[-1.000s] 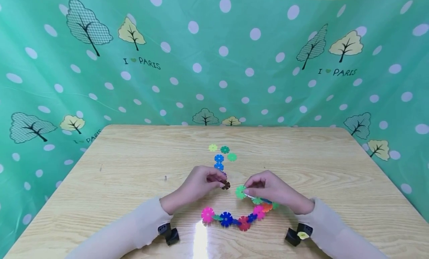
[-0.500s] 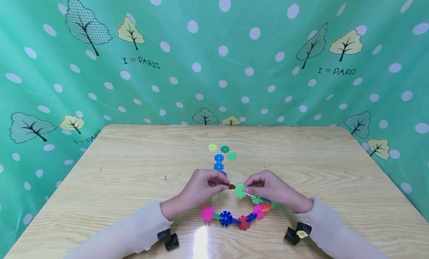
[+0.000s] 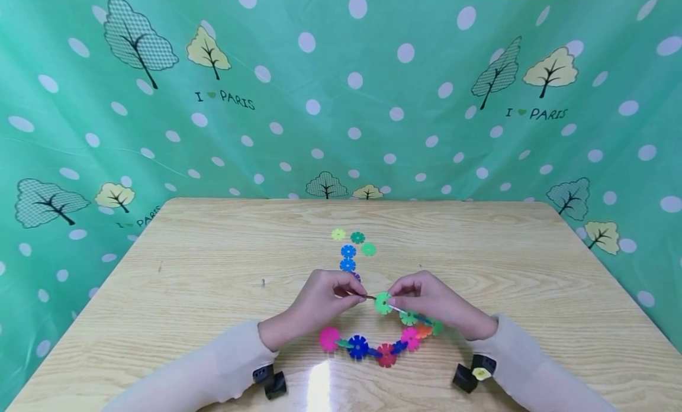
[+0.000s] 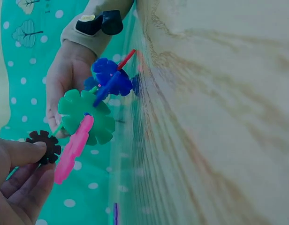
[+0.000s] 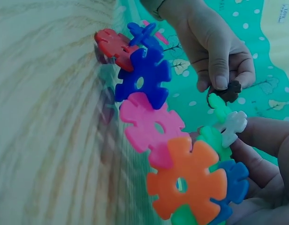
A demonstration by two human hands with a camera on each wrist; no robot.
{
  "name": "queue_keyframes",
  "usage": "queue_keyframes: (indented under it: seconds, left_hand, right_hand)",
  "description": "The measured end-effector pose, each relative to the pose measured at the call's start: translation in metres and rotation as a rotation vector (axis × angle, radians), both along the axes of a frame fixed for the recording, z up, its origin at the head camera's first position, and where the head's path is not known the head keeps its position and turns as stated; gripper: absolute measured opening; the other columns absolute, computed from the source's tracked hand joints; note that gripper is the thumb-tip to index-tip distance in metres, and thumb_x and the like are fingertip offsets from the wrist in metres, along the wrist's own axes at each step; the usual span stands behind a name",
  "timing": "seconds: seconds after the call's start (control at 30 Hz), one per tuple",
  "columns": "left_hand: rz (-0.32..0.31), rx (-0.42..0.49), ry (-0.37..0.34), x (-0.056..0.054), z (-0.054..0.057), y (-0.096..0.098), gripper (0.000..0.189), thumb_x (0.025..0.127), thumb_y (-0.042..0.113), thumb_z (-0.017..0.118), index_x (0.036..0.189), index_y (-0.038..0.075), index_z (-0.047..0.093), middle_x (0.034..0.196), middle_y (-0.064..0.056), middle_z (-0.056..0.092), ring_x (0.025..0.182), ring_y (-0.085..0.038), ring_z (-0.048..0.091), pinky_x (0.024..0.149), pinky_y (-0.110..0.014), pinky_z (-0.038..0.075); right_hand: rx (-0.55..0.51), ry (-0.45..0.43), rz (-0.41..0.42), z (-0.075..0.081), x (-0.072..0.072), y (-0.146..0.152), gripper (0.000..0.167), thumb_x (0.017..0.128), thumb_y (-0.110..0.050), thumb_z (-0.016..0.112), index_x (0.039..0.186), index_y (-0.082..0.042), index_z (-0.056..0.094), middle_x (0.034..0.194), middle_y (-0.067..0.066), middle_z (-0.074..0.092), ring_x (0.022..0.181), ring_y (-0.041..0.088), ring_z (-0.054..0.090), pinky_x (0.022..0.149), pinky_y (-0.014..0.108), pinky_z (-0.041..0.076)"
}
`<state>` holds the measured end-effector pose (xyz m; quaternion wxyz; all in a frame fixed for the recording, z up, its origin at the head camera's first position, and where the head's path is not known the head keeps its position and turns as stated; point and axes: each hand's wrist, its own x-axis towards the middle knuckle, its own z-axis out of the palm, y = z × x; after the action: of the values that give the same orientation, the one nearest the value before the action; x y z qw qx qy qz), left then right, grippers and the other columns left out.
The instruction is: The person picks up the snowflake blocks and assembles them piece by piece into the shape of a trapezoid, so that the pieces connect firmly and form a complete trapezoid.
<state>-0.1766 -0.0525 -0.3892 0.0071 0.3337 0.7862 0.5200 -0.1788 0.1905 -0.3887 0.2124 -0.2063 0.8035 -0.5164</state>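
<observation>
My left hand (image 3: 325, 293) pinches a dark brown notched plastic disc (image 4: 51, 151) between thumb and fingers. Its edge is right at a light green disc (image 3: 382, 303), the end piece of a chain of interlocked flower-shaped discs. My right hand (image 3: 431, 298) pinches the chain close behind that end, at a white disc (image 5: 235, 127). From there the chain curves round below the hands, with an orange disc (image 5: 201, 168), a pink disc (image 5: 140, 119) and a dark blue disc (image 3: 358, 347) among its links. A bright pink disc (image 3: 330, 339) forms its other end.
Loose discs lie beyond the hands on the wooden table (image 3: 213, 240): yellow-green (image 3: 338, 234), dark green (image 3: 357, 238), light green (image 3: 369, 249) and two blue ones (image 3: 348, 251). A purple disc (image 3: 357, 276) is partly hidden by the left hand. A polka-dot curtain (image 3: 341, 104) hangs behind.
My left hand has moved slightly right, bringing the brown disc up to the light green end disc and turning it from flat-on to edge-on. My right hand stays nearly still.
</observation>
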Motion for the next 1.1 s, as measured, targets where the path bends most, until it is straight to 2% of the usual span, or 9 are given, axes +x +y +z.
queue_keyframes:
  seconds: [0.23,0.57,1.1]
  left_hand:
    - [-0.004,0.008,-0.047,-0.0008,0.0008,0.0003,0.006,0.081,0.001,0.071,0.083,0.007,0.072,0.082,-0.003,0.070,0.073,-0.007,0.065,0.065,-0.023,0.056]
    - [-0.007,0.047,-0.137,-0.0042,-0.0017,-0.0002,0.007,0.081,0.000,0.071,0.085,0.005,0.072,0.083,-0.006,0.070,0.073,-0.009,0.065,0.066,-0.025,0.057]
    - [0.023,0.009,-0.066,-0.0035,-0.0006,0.0015,0.008,0.081,-0.001,0.071,0.083,0.006,0.072,0.082,-0.004,0.070,0.073,-0.007,0.064,0.065,-0.024,0.056]
  right_hand:
    - [-0.044,-0.077,-0.041,-0.0015,-0.0003,-0.0002,0.024,0.090,-0.017,0.064,0.102,0.003,0.067,0.091,0.009,0.069,0.082,0.024,0.064,0.071,0.027,0.055]
    - [-0.054,-0.092,-0.065,-0.0041,-0.0012,-0.0001,0.025,0.090,-0.017,0.064,0.104,0.004,0.066,0.089,0.009,0.069,0.079,0.022,0.065,0.070,0.027,0.055]
    - [-0.096,-0.102,-0.065,-0.0004,0.0005,-0.0002,0.026,0.090,-0.012,0.064,0.103,0.010,0.064,0.087,0.010,0.069,0.076,0.018,0.065,0.068,0.025,0.055]
